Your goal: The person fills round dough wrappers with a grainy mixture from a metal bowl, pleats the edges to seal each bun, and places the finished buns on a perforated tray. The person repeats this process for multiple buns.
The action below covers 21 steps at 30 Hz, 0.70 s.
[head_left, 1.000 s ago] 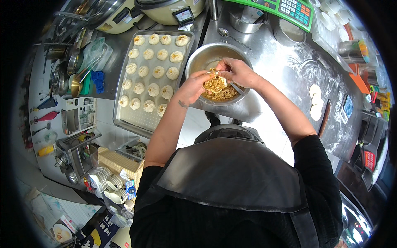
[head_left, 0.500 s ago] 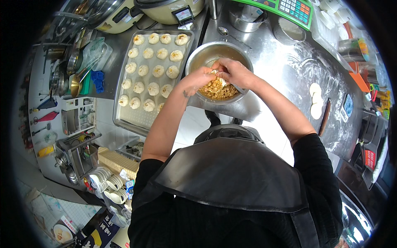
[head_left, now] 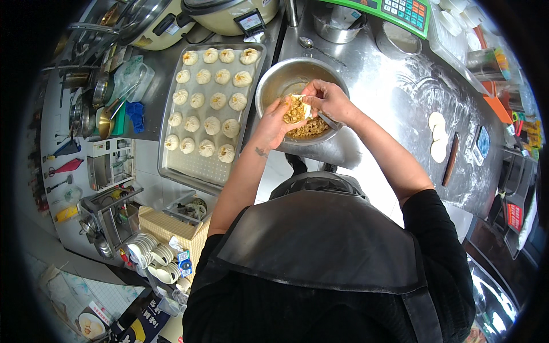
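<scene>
Above the steel mixing bowl (head_left: 273, 80) I hold a dough wrapper heaped with brown minced filling (head_left: 295, 110). My left hand (head_left: 275, 123) cups it from the left, with the thumb beside the filling. The fingers of my right hand (head_left: 330, 103) pinch the pale dough edge on the other side. More chopped filling (head_left: 309, 131) lies in the bowl below, and a metal utensil's handle (head_left: 327, 120) leans out over its near right rim, beneath my right hand. To the left, rows of pleated buns (head_left: 212, 125) sit on a perforated metal tray (head_left: 197, 167).
Flat dough rounds (head_left: 438, 137) and a wooden rolling pin (head_left: 450, 160) lie on the floured steel counter (head_left: 394, 97) at right. Behind the bowl are a spoon (head_left: 307, 43), a steel pot (head_left: 336, 34) and a green scale (head_left: 400, 12). Cookers (head_left: 229, 20) stand at back left.
My left hand has turned and lowered slightly, so the filling in the wrapper now faces up in view. My right fingers have shifted to the wrapper's right edge.
</scene>
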Motion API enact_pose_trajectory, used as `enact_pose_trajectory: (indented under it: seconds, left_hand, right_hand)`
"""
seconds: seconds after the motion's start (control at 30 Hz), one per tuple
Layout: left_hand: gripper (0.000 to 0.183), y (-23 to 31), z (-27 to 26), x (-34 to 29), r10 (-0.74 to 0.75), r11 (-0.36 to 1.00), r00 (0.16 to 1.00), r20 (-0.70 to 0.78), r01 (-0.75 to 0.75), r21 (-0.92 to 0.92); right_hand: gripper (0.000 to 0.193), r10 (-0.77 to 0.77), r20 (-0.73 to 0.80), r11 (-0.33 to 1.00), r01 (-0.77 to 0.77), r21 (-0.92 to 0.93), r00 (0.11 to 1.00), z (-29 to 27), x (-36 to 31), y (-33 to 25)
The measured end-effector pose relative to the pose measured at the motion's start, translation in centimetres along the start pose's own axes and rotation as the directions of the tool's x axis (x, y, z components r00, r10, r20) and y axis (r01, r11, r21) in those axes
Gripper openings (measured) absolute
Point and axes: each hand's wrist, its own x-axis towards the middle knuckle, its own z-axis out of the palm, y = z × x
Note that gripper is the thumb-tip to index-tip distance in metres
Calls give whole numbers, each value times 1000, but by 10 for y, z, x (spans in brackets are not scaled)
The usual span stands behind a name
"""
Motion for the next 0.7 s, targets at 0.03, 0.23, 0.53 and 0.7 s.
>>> enact_pose_trajectory:
  seconds: [0.03, 0.23, 0.53, 0.7]
  left_hand:
    - [33, -1, 2, 0, 20, 1000, 1000, 16, -20, 2]
    - [30, 1, 7, 7, -38, 989, 999, -18, 40, 144]
    - [27, 12, 5, 19, -79, 903, 995, -63, 98, 419]
    - [30, 18, 3, 23, -170, 828, 984, -45, 168, 535]
  right_hand:
    - [15, -26, 6, 999, 26, -24, 1000, 0, 1, 0]
    - [11, -90, 3, 957, 87, -278, 996, 4, 1, -10]
    - [12, -160, 27, 898, 157, -411, 987, 3, -3, -22]
    - [10, -485, 136, 671, 467, -576, 864, 5, 3, -9]
